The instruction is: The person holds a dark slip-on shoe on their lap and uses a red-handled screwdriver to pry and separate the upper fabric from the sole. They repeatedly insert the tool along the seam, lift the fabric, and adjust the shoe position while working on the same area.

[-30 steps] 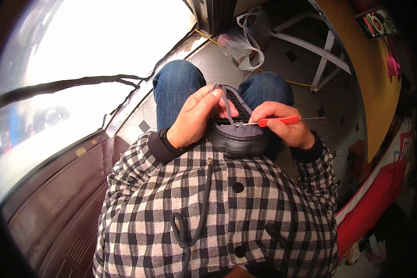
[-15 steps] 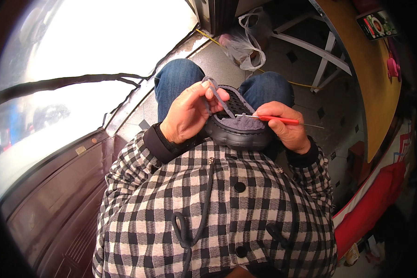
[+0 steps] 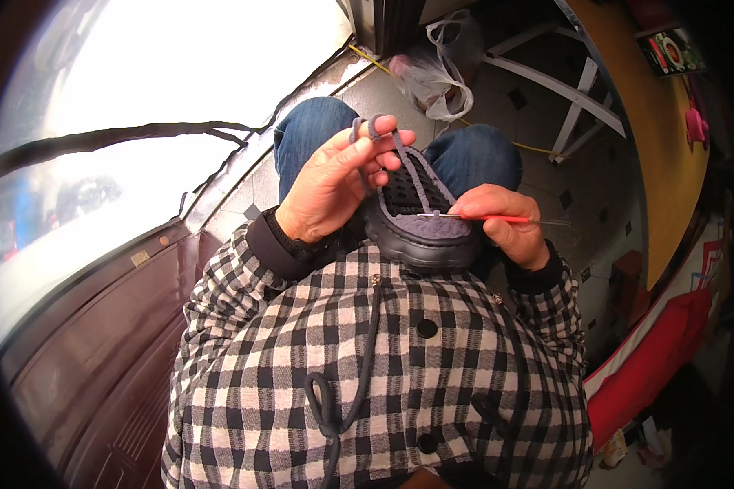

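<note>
At ten o'clock from the black slipper sole (image 3: 430, 256), our left hand (image 3: 326, 181) holds grey chenille-like yarn (image 3: 413, 173) looped over half-curled fingers. Its strand slopes toward five o'clock, down to the hook's tip; we judge it light, soft and pliable, best guided under loose finger tension.

The sole lies between our hands; it looks thick and fairly firm, best steadied by its sidewalls. Grey crocheted fabric (image 3: 432, 227), apparently plush, covers its six o'clock end, just below the tip.

At three o'clock, our right hand (image 3: 511, 231) pinches the slim crochet hook (image 3: 504, 218) by its red handle, tip toward nine; it should feel stiff and light.
</note>
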`<action>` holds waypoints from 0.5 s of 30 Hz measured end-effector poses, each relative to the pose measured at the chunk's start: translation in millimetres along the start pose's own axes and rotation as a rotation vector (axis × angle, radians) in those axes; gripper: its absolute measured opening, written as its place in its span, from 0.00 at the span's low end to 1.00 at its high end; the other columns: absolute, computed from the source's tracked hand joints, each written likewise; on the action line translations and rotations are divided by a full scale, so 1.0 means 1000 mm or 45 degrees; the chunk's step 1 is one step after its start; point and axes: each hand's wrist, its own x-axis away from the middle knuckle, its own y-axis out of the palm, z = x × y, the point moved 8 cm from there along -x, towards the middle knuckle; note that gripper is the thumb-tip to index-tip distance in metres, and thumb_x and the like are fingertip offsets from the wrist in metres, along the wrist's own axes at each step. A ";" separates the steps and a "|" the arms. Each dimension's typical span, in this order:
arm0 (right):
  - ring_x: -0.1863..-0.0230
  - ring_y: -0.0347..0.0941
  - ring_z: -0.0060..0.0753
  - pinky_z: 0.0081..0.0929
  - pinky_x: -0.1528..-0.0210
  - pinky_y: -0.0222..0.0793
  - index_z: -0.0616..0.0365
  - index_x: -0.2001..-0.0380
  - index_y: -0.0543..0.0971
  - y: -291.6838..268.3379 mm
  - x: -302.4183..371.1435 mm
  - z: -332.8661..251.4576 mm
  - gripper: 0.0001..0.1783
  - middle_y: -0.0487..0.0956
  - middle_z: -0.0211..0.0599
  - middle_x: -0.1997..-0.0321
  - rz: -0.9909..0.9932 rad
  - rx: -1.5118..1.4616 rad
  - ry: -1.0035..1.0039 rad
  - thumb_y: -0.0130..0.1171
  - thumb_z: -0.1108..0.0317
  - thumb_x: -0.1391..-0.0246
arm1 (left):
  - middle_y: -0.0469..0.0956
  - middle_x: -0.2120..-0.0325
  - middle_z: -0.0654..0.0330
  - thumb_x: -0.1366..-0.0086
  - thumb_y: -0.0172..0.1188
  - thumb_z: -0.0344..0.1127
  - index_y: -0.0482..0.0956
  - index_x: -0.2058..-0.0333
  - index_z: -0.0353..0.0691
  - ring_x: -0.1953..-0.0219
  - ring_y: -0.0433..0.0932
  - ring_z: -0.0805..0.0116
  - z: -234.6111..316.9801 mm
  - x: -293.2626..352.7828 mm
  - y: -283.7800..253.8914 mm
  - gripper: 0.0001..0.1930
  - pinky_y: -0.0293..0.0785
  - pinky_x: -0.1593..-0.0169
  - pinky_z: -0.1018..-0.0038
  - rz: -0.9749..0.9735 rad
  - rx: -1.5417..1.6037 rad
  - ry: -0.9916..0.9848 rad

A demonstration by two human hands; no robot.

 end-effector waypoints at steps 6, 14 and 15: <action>0.53 0.73 0.33 0.28 0.47 0.67 0.62 0.61 0.79 0.003 -0.002 0.000 0.09 0.77 0.43 0.57 -0.122 -0.039 0.053 0.57 0.73 0.46 | 0.77 0.61 0.61 0.40 0.57 0.24 0.68 0.44 0.41 0.52 0.75 0.67 0.014 -0.002 0.020 0.25 0.71 0.60 0.76 -0.061 -0.924 0.430; 0.54 0.73 0.30 0.24 0.49 0.66 0.62 0.63 0.79 0.005 -0.005 0.002 0.08 0.77 0.41 0.58 -0.179 0.031 0.126 0.57 0.74 0.47 | 0.74 0.72 0.57 0.47 0.61 0.27 0.78 0.68 0.37 0.73 0.74 0.64 0.023 0.003 0.036 0.07 0.71 0.68 0.73 -0.148 -2.020 0.746; 0.55 0.73 0.30 0.23 0.49 0.67 0.62 0.62 0.78 0.002 -0.004 0.006 0.08 0.77 0.40 0.58 -0.131 0.004 0.192 0.57 0.74 0.46 | 0.74 0.72 0.58 0.46 0.61 0.27 0.78 0.69 0.36 0.73 0.74 0.65 0.020 0.002 0.033 0.05 0.71 0.67 0.74 -0.169 -1.955 0.665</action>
